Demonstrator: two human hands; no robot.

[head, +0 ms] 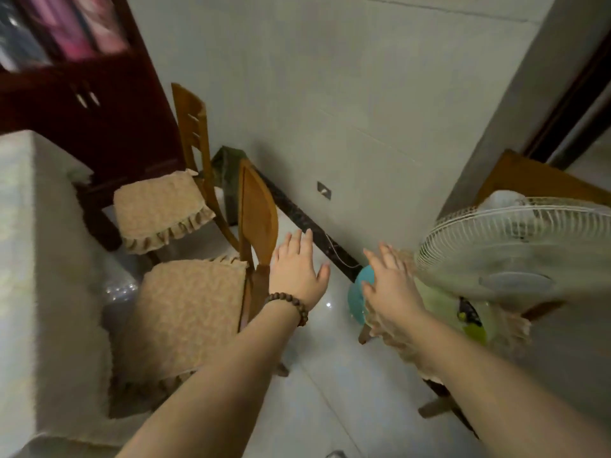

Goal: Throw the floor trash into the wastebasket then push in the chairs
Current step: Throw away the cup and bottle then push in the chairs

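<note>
Both hands reach out with fingers spread, holding nothing: the left hand (pixel 296 270) just beside the nearer wooden chair with beige frilled cushion (pixel 258 213), the right hand (pixel 386 279) near a white electric fan (pixel 515 246), which a careless sweep could topple; no wastebasket clearly visible

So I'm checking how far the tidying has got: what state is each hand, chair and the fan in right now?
Left hand: open, fingers spread, beside the near chair's backrest, not gripping.
Right hand: open, fingers straight, holding nothing.
Near chair: upright, seat still out from the table.
Far chair: upright, also not pushed in.
Fan: upright; blurred, cannot tell whether it runs.
Cabinet doors: closed.
</note>
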